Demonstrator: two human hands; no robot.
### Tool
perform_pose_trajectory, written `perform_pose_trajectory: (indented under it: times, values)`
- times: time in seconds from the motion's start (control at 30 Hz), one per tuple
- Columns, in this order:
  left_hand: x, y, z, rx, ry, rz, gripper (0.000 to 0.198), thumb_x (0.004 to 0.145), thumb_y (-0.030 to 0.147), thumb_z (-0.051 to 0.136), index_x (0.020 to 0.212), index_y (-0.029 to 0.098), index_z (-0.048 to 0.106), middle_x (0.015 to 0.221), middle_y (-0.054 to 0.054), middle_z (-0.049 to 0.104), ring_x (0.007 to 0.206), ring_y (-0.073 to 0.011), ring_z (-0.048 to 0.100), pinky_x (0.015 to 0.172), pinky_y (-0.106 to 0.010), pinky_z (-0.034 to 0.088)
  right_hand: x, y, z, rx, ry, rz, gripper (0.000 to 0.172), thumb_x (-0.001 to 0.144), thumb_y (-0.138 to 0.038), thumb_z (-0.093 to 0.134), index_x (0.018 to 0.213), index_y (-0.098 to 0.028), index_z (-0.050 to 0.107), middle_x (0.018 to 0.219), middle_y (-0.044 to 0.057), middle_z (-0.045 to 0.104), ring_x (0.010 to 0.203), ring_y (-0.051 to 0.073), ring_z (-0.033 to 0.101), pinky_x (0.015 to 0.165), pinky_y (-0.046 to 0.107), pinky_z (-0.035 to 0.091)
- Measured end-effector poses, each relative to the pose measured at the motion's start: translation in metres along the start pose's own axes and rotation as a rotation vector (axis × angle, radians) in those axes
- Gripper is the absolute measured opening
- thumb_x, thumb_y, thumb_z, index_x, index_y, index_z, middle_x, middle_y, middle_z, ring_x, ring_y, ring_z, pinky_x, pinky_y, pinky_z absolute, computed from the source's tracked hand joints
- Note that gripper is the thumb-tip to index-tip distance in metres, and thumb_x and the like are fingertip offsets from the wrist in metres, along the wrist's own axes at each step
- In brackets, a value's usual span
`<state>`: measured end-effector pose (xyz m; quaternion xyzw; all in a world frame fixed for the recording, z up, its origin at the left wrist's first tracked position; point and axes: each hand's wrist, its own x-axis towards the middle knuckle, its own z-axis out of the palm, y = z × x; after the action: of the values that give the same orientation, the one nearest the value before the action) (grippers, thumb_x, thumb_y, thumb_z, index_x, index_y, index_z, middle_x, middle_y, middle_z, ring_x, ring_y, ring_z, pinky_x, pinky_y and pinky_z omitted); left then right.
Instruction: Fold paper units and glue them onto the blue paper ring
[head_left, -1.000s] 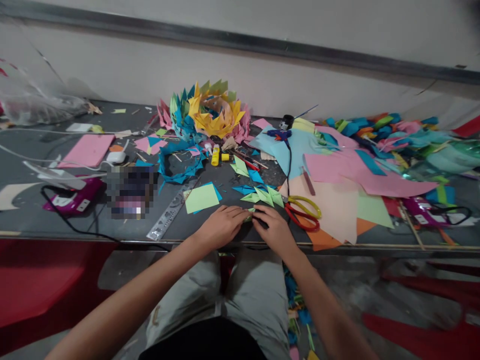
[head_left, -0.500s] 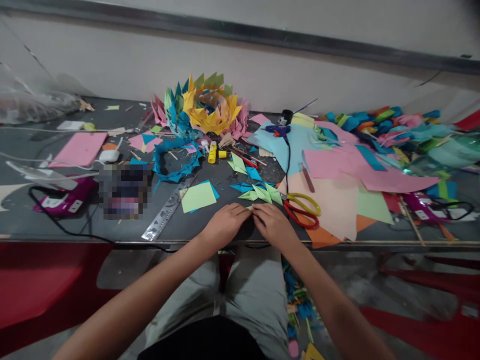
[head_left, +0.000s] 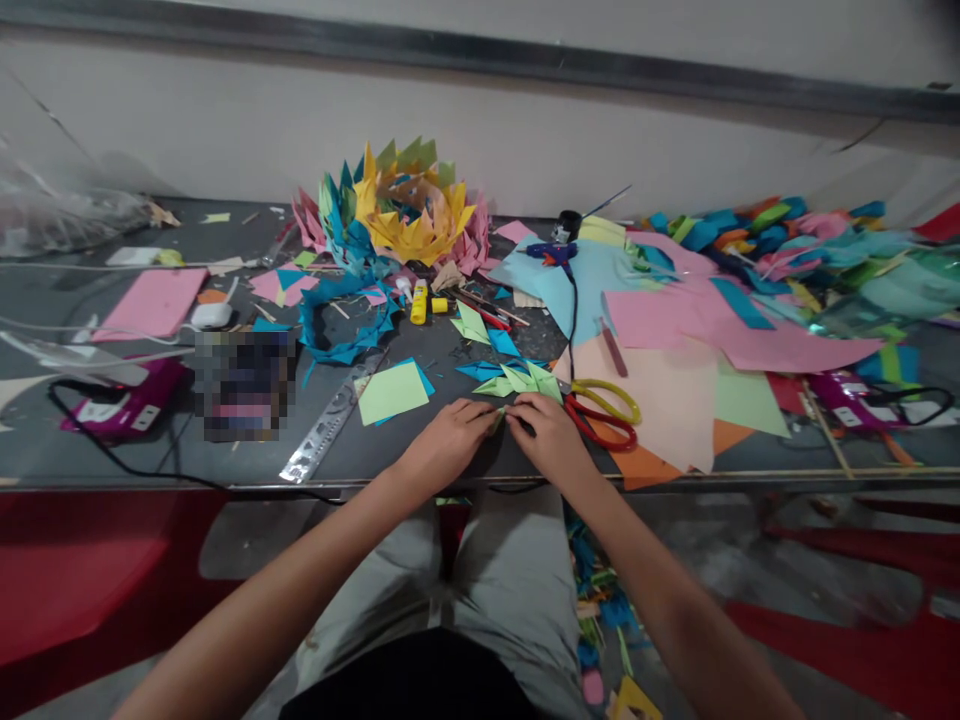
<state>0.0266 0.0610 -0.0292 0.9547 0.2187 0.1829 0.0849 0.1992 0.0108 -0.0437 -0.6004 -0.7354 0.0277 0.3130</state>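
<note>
At the table's front edge, my left hand pinches a small light green piece of paper, mostly hidden by my fingers. My right hand is closed, with its fingertips at the paper's other side. Just beyond my hands lie folded green paper points and folded blue paper points. A stack of light green square sheets, with blue ones under it, is left of my left hand. Scissors with red and yellow handles rest to the right of my right hand.
A clear ruler and blue folded-paper ring lie left. Behind stand a multicoloured paper ring, a yellow glue stick and a blue glue gun. Coloured sheets cover the right. Purple power strips flank the workspace.
The fingers of my right hand have lifted and bent a little, leaving a small gap between the hands where more green paper shows. The view has shifted slightly.
</note>
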Motion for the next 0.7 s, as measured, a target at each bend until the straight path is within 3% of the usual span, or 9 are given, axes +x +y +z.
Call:
perform_pose_trajectory:
  times: [0.27, 0.5, 0.7]
  values:
    - [-0.003, 0.000, 0.001, 0.035, -0.057, 0.013, 0.028, 0.084, 0.008, 0.043, 0.111, 0.012, 0.053, 0.108, -0.008, 0.059, 0.097, -0.0181, 0.054, 0.084, -0.033, 0.047, 0.004, 0.003, -0.002, 0.028, -0.024, 0.008, 0.020, 0.084, -0.021, 0.050, 0.088, -0.017, 0.068, 0.086, 0.007, 0.061, 0.080, 0.018, 0.057, 0.073, 0.030, 0.048]
    - [-0.008, 0.005, 0.003, 0.139, -0.057, -0.001, 0.029, 0.087, 0.015, 0.039, 0.111, 0.011, 0.054, 0.115, -0.009, 0.059, 0.108, -0.0181, 0.053, 0.087, -0.032, 0.045, -0.001, -0.007, -0.004, -0.175, -0.073, -0.052, 0.024, 0.086, -0.022, 0.045, 0.096, -0.016, 0.066, 0.094, 0.010, 0.062, 0.085, 0.020, 0.054, 0.077, 0.033, 0.044]
    - [-0.022, 0.013, 0.005, 0.181, -0.165, -0.019, 0.052, 0.090, 0.039, 0.033, 0.129, 0.006, 0.037, 0.136, -0.015, 0.036, 0.128, -0.0229, 0.033, 0.104, -0.038, 0.029, -0.004, -0.017, -0.012, -0.360, -0.204, -0.065, 0.028, 0.085, -0.025, 0.047, 0.106, -0.015, 0.062, 0.101, 0.012, 0.062, 0.087, 0.024, 0.055, 0.071, 0.036, 0.042]
